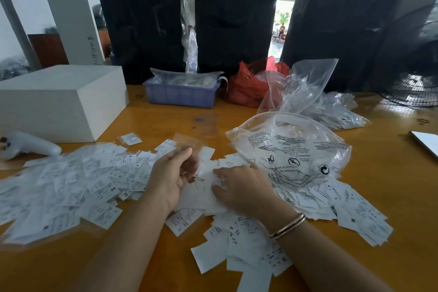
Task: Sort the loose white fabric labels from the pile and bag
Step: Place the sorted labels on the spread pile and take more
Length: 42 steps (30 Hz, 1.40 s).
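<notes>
Loose white fabric labels (71, 187) with black size print lie spread across the yellow table, thickest at the left and in front of me. A clear zip bag (291, 149) with black warning print lies over the labels at the right. My left hand (170, 175) hovers at the middle, its fingers curled round a small clear plastic sleeve that shows blurred. My right hand (239, 187), with a bangle at the wrist, lies palm down on the labels beside the bag, fingertips pressing them.
A white box (61, 99) stands at the left with a white controller (26, 146) before it. Behind are a blue tray (182, 95) of bags, a red plastic bag (248, 85), more clear bags (308, 83) and black bundles. A fan (412, 85) sits far right.
</notes>
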Tool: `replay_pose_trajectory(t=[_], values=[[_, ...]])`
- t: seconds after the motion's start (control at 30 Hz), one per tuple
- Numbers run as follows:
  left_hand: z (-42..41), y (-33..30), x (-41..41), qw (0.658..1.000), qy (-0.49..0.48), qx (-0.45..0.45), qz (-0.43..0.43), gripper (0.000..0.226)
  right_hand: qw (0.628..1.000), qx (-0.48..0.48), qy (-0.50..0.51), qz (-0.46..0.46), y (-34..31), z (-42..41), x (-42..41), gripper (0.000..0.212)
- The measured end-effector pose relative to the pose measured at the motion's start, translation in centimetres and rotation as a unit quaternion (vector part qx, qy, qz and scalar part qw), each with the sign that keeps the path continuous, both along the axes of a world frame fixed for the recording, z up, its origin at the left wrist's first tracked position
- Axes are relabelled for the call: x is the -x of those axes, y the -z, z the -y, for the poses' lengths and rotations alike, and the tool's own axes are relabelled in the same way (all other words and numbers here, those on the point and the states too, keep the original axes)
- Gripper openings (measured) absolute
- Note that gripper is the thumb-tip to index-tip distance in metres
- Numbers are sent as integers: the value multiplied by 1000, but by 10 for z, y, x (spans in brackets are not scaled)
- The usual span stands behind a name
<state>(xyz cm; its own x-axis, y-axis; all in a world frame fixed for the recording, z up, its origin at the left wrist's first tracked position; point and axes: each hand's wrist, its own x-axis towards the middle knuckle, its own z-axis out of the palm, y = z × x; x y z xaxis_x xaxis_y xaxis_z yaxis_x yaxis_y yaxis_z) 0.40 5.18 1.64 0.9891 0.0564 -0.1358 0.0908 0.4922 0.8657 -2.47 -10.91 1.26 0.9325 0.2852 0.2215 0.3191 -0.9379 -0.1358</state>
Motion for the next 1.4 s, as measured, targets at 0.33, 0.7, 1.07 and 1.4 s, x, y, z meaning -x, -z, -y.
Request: replay_pose_trajectory(t=[0.33, 0.7, 1.07, 1.4], values=[[-3, -2, 2, 1000, 24, 10, -15, 4, 998, -5, -52, 17, 0, 1, 0, 31], [5, -3, 8, 999, 27, -40, -1, 14, 848, -523, 76, -42, -11, 15, 2, 18], [10, -4, 10, 996, 77, 38, -6, 13, 704, -699, 77, -97, -14, 3, 13, 24], [12, -5, 13, 994, 101, -51, -7, 3, 656, -730, 114, -154, -15, 0, 18, 11]])
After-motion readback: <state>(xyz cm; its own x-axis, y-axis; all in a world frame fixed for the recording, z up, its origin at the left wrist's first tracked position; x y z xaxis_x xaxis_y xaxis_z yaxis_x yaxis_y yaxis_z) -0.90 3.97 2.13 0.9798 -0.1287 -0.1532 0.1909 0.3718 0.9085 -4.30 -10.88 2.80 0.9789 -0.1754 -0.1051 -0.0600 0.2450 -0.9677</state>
